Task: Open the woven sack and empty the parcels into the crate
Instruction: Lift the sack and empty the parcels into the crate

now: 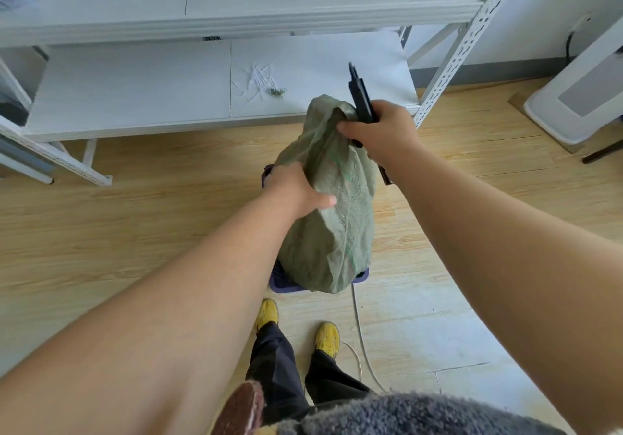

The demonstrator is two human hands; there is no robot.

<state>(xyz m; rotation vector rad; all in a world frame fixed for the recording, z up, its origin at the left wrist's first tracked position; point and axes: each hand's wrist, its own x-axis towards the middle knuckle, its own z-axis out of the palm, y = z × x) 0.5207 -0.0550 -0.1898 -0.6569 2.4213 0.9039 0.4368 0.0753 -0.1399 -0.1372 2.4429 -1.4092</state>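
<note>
A green woven sack (340,222) stands bulging in a dark purple crate (286,287) on the floor, covering most of it. My left hand (296,188) grips the sack's left side about halfway up. My right hand (381,128) holds a black cutting tool (360,94) pointing upward and also pinches the bunched top of the sack. The parcels are hidden inside the sack.
A white metal shelf rack (215,90) stands just behind the crate, with cut white ties and green scraps (263,84) on its lower shelf. A white appliance (580,97) sits at the right. A cable (362,337) runs along the wooden floor by my yellow shoes (327,338).
</note>
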